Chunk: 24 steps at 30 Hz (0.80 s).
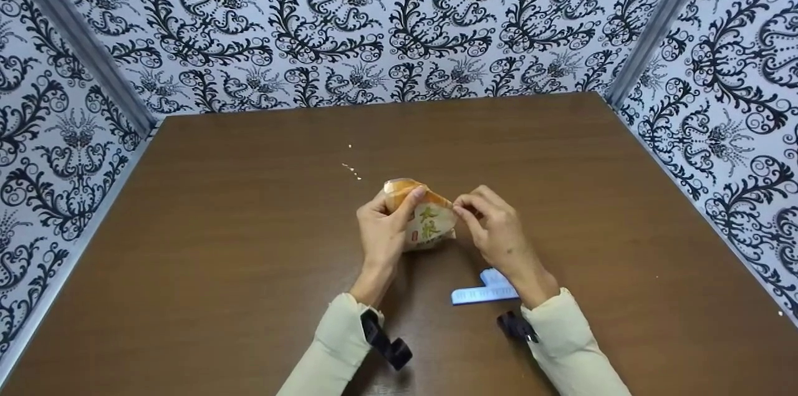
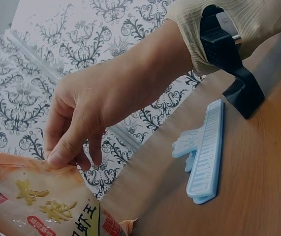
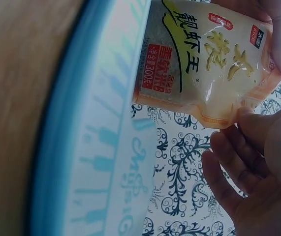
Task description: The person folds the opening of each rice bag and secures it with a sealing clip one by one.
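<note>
My left hand (image 1: 381, 227) grips the rice pouch (image 1: 426, 221) mid-desk (image 1: 249, 227); my right hand (image 1: 492, 224) fingers pinch its top corner, grains inside.

This looks like a staged recording booth rather than a lived-in room. A plain brown bench (image 1: 249, 246) is boxed in on three sides by upright panels (image 1: 386, 28) papered in black-and-white floral scrollwork, joined at the corners by grey metal strips (image 1: 81, 40).
</note>
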Each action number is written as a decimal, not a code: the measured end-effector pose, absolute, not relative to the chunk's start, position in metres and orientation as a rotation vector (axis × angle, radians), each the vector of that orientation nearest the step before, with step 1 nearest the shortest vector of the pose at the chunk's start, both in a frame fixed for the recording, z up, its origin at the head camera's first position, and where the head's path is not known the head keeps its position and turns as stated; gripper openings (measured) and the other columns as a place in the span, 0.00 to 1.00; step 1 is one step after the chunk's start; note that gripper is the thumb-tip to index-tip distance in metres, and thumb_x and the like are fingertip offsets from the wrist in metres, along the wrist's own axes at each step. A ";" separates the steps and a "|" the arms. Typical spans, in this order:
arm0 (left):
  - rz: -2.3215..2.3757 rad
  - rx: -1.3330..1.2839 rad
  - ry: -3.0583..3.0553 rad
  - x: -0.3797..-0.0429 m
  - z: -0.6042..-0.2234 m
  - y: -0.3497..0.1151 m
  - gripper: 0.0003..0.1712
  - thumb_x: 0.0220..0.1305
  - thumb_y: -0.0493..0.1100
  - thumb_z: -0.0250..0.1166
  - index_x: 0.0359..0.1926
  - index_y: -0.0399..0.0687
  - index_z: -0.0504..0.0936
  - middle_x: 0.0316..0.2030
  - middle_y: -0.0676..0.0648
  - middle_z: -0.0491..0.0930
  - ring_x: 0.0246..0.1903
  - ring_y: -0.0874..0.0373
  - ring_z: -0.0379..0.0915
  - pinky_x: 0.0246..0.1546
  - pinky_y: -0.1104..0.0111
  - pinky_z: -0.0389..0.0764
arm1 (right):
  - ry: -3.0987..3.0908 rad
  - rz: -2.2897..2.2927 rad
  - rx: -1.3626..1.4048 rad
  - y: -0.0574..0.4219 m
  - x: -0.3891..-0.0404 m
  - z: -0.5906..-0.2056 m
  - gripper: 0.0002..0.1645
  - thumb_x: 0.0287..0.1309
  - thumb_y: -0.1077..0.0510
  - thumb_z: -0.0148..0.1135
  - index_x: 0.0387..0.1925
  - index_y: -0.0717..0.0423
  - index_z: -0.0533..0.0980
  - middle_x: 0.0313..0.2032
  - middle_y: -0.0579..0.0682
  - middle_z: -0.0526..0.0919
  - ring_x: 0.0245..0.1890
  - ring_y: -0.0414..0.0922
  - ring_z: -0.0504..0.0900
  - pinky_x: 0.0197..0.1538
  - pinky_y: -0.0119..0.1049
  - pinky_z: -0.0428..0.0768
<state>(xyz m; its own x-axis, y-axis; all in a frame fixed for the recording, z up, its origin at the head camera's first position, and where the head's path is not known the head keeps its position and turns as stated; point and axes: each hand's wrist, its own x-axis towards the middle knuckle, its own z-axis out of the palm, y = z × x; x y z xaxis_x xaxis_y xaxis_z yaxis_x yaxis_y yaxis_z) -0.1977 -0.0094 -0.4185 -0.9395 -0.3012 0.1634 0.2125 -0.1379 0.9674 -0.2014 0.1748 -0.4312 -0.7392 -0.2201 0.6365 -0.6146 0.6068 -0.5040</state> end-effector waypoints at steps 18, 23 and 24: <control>-2.131 0.099 -1.800 -0.198 -0.418 -0.009 0.09 0.60 0.39 0.77 0.36 0.35 0.90 0.22 0.57 0.82 0.23 0.65 0.74 0.26 0.75 0.75 | -2.409 0.868 0.648 0.183 -0.200 -0.429 0.03 0.68 0.60 0.67 0.40 0.54 0.85 0.38 0.46 0.83 0.37 0.38 0.82 0.42 0.36 0.85; -2.135 0.113 -1.809 -0.198 -0.419 -0.009 0.10 0.60 0.39 0.77 0.37 0.35 0.90 0.23 0.56 0.84 0.24 0.65 0.75 0.27 0.75 0.76 | -2.414 0.861 0.641 0.183 -0.199 -0.429 0.03 0.68 0.59 0.67 0.40 0.54 0.85 0.37 0.46 0.83 0.36 0.38 0.82 0.41 0.37 0.84; -2.132 0.113 -1.812 -0.198 -0.419 -0.009 0.10 0.60 0.39 0.77 0.38 0.36 0.90 0.24 0.55 0.84 0.24 0.65 0.75 0.27 0.75 0.76 | -2.415 0.860 0.639 0.183 -0.199 -0.429 0.03 0.68 0.59 0.67 0.40 0.54 0.85 0.37 0.46 0.83 0.36 0.38 0.82 0.41 0.37 0.84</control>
